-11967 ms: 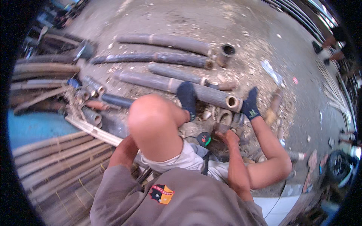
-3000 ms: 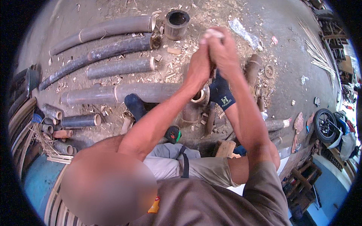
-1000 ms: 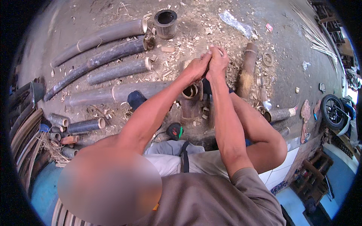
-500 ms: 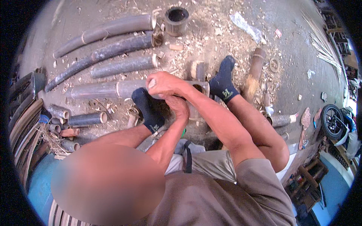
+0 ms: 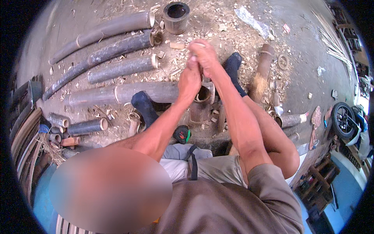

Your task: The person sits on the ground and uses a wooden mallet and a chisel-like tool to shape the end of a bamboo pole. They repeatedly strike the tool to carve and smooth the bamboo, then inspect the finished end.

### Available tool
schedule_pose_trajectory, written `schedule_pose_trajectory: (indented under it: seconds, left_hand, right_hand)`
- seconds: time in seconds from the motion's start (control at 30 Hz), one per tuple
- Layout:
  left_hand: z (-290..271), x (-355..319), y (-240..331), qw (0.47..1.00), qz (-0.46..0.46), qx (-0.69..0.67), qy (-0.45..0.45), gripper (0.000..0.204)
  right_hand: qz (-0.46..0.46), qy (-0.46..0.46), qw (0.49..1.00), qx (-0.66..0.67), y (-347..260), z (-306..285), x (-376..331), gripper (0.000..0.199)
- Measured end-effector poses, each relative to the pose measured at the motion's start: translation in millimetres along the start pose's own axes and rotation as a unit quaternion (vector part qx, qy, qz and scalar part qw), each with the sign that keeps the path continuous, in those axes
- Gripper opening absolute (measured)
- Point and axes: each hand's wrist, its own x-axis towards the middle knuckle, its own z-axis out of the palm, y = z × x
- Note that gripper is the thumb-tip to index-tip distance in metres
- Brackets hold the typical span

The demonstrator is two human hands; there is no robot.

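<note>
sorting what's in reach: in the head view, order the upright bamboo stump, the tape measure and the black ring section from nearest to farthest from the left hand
1. Upright bamboo stump: just right of and below the left hand.
2. Black ring section: up at the top of the picture.
3. Tape measure: lower, near the lap; close to the ring's distance.

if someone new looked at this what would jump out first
First, the two bare arms reaching out from the lower edge, left hand and right hand clasped together around something pale, raised above an upright bamboo section with a hollow top. Next, the long grey bamboo poles lying side by side on the chip-strewn ground at upper left. Dark blue socked feet flank the upright piece.
</note>
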Motion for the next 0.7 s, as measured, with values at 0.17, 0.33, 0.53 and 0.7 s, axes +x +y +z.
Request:
schedule_pose_trajectory:
  seconds: [0.17,0.33,0.53,0.7]
  left_hand:
    - [31.1,-74.1,-70.7,0.865,-0.068,-0.422,0.264,0.069]
    - [17.1,-22.8,-25.0,0.861,-0.093,-0.483,0.126,0.068]
    - [19.9,9.5,12.4,0.893,-0.178,-0.412,-0.029,0.075]
    - [15.2,5.1,35.0,0.964,0.017,-0.164,-0.208,0.083]
  right_hand:
    - [-0.055,-0.393,0.859,-0.322,43.9,90.1,-37.6,0.037]
    - [0.013,-0.267,0.915,-0.303,13.5,55.0,27.6,0.039]
    - [-0.015,-0.017,0.959,-0.284,8.1,6.8,33.3,0.030]
    - [-0.039,0.193,0.977,-0.085,-8.8,-43.7,-20.9,0.035]
